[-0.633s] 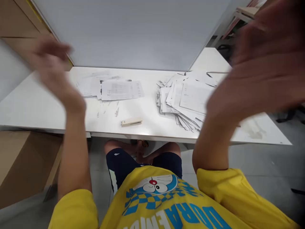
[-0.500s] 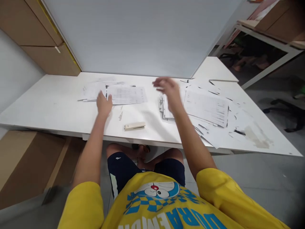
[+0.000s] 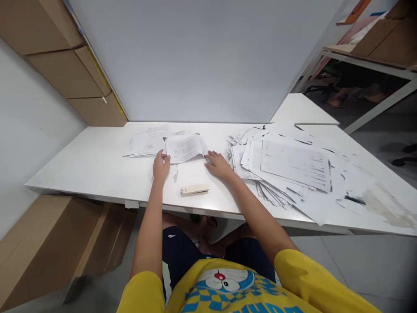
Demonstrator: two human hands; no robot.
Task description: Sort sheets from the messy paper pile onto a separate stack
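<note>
In the head view, the left hand (image 3: 161, 167) touches the near-left corner of a bowed printed sheet (image 3: 184, 148), its grip unclear, while the right hand (image 3: 220, 166), fingers spread, is at the sheet's right edge. The sheet lies on the white desk (image 3: 97, 161), beyond a cream stapler (image 3: 194, 190).

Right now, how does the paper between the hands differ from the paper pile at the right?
The paper between the hands bows upward; the paper pile lies mostly flat.
The paper covers a small patch; the paper pile spreads wider, with fanned edges.
The left hand and right hand are at the paper's ends; neither is on the paper pile.
Both are white with dark print.
</note>
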